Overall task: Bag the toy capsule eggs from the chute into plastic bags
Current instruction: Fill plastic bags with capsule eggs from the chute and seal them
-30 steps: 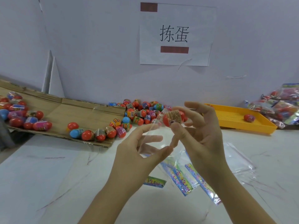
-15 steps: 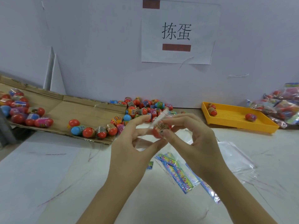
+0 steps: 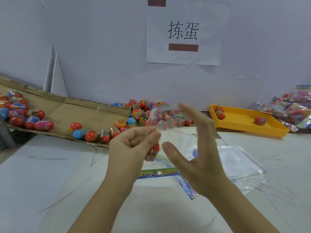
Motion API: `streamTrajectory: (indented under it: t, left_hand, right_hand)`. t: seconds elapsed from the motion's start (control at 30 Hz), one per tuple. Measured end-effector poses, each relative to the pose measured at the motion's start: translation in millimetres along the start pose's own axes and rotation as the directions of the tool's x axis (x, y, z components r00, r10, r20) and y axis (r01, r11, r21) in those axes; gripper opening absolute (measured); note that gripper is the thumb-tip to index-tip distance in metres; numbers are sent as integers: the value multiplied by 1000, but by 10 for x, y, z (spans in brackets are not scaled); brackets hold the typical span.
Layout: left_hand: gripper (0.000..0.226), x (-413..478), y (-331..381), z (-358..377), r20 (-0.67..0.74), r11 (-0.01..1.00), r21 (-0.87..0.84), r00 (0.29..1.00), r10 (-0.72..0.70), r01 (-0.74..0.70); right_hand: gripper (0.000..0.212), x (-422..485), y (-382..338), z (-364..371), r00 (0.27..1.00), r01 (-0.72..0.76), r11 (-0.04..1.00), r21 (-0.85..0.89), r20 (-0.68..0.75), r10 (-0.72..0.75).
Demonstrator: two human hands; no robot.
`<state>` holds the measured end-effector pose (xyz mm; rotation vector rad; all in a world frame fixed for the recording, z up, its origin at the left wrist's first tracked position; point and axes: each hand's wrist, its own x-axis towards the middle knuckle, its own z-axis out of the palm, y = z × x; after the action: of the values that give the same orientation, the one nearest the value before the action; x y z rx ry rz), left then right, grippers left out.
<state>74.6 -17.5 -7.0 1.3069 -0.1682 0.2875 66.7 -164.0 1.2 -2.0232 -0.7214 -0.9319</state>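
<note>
— Where's the red capsule egg (image 3: 152, 152)?
— Low inside the thin clear plastic bag (image 3: 161, 118), I think; blur smears it. The left hand (image 3: 133, 148) pinches the bag's side so the egg hangs and settles.
— The right hand (image 3: 202, 152)?
— Fingers straight, holding nothing, just beside the bag. Loose eggs (image 3: 90, 136) lie on the brown cardboard chute (image 3: 84, 111).

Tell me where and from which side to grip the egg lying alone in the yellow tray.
I would pinch the lone egg across its middle from above: it lies on its side in the yellow tray, clear of the walls, flanks free.
</note>
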Motion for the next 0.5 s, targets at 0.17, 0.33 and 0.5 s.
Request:
streamTrajectory:
  t: [0.17, 0.33, 0.5]
  left_hand:
    - [29, 34, 8, -18, -6, 995, -102, 1000, 5, -5]
    - [75, 62, -42, -82, 244, 989, 13, 959, -144, 146]
    - [34, 118, -55, -104, -26, 983, -110, 989, -148, 145]
  right_hand:
    - [71, 18, 68, 57, 818, -567, 749, 342, 341, 464]
    - [26, 46, 38, 81, 833, -549, 636, 542, 291, 471]
    - [38, 66, 108, 182, 673, -681, 299, 669, 410, 616]
